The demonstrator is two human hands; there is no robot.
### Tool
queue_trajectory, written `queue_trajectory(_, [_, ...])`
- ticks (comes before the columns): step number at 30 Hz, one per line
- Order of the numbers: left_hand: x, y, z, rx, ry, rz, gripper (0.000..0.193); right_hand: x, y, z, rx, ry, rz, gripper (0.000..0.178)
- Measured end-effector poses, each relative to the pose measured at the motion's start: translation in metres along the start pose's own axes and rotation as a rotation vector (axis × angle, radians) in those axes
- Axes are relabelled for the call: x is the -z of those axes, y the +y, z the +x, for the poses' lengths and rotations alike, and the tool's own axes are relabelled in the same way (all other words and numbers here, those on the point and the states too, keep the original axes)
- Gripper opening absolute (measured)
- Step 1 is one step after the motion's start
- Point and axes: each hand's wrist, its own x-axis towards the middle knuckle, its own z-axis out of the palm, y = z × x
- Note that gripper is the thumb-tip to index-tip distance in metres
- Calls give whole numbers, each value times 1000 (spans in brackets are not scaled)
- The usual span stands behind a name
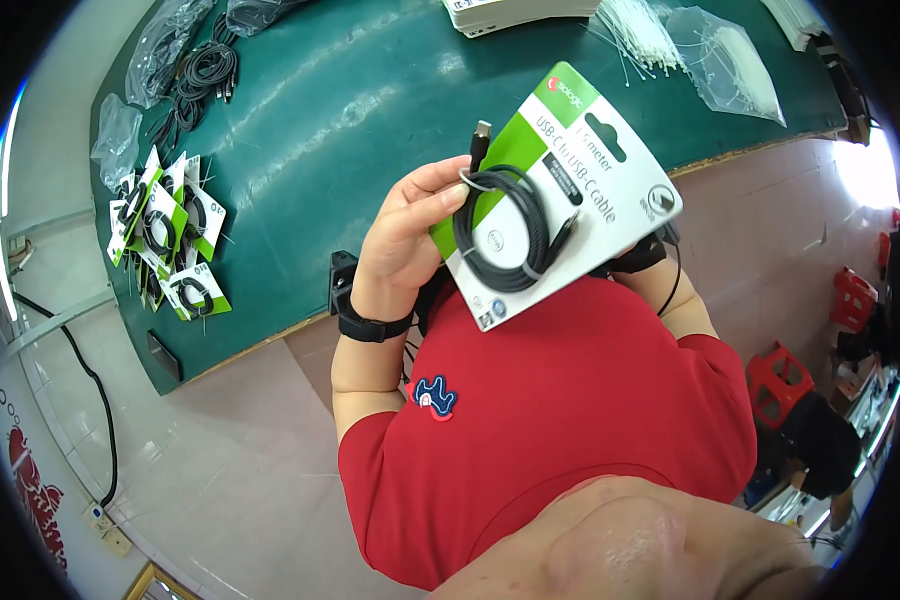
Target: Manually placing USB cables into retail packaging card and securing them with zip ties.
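A black coiled USB-C cable [467,238] lies against the face of a green and white cardboard card [615,190], which has a hanging slot near its top. White ties bind the coil, and both metal plugs show. My left hand [415,215] is closed, thumb and fingers pinching the top of the coil by a white tie and the card's left edge. Behind the card, my right hand is hidden; only my right forearm [682,300] and part of a black wrist strap [642,258] show, so its fingers cannot be made out.
On the green table [320,130], several carded cables [165,232] are piled at left. Loose black cables [208,68] and clear bags lie at far left. White cable ties [638,38], a bag of ties [730,75] and stacked cards [520,14] lie along the far side.
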Motion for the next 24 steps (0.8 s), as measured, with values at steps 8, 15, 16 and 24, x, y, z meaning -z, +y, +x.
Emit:
queue_trajectory(8, [0,-1,0,-71,62,68,34,22,-15,9,37,-51,-909,54])
queue_trajectory(15, [1,-3,1,-92,85,45,33,-23,-6,14,-23,199,-630,54])
queue_trajectory(16, [3,-4,2,-103,75,27,34,-24,-1,16,-23,203,-630,54])
queue_trajectory(24, [5,-11,6,-149,159,-56,36,13,11,20,171,419,-496,34])
